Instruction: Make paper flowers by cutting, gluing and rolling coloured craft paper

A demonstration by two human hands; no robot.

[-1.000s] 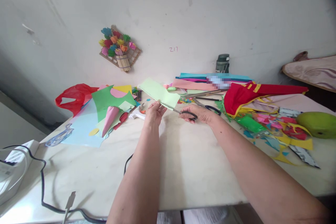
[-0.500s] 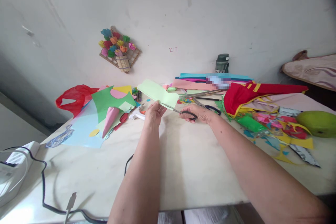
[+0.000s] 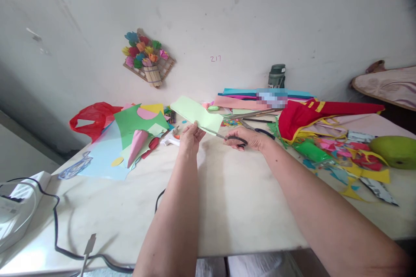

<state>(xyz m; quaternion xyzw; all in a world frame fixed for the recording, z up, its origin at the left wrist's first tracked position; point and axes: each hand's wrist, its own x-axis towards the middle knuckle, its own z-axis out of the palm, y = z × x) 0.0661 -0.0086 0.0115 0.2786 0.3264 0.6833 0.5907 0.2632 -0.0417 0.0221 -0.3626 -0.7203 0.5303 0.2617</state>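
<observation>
Held up over the table is a pale green sheet of paper. My left hand pinches its near edge between thumb and fingers. My right hand is closed around the black handles of a pair of scissors. Their blades point left and lie along the paper's near edge, close to my left fingertips. A white glue gun lies just left of my left hand. Beyond my right hand rests a second pair of scissors with dark handles.
To the left are a pink paper cone, a green sheet and a red plastic bag. A red cloth, paper scraps and a green fruit lie right. Black cable runs along the left front.
The view has shifted slightly. Both hands keep their grip on the paper and scissors, with barely any movement between the frames.
</observation>
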